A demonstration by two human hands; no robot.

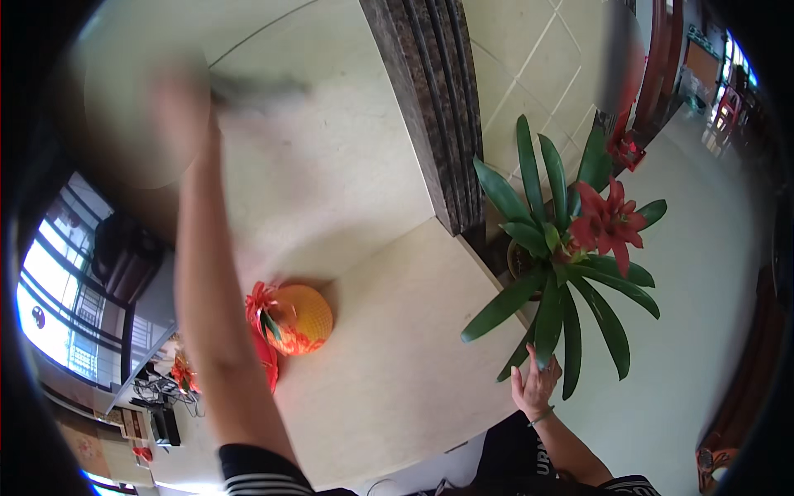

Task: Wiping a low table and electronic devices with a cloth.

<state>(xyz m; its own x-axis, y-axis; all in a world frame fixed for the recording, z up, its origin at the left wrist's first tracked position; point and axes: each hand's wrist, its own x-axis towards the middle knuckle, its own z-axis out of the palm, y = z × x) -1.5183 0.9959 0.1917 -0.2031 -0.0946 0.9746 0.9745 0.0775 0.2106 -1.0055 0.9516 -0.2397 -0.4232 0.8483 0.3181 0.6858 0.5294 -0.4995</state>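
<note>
My left hand is stretched up over the pale stone surface at the upper left, close to the camera and badly blurred. A dark blurred shape lies beside it; whether the hand holds it cannot be told. My right hand, fingers apart, is at the lower leaf tips of a potted bromeliad with long green leaves and a red flower. One leaf tip overlaps the fingers. Near my left forearm stands a round yellow and red ornament with a red ribbon-like flower on it.
A dark marble pillar-like trim runs along the stone surface, with wall tiles beyond. Black cables and a black box are at the lower left, near a window. Pale floor extends right of the plant.
</note>
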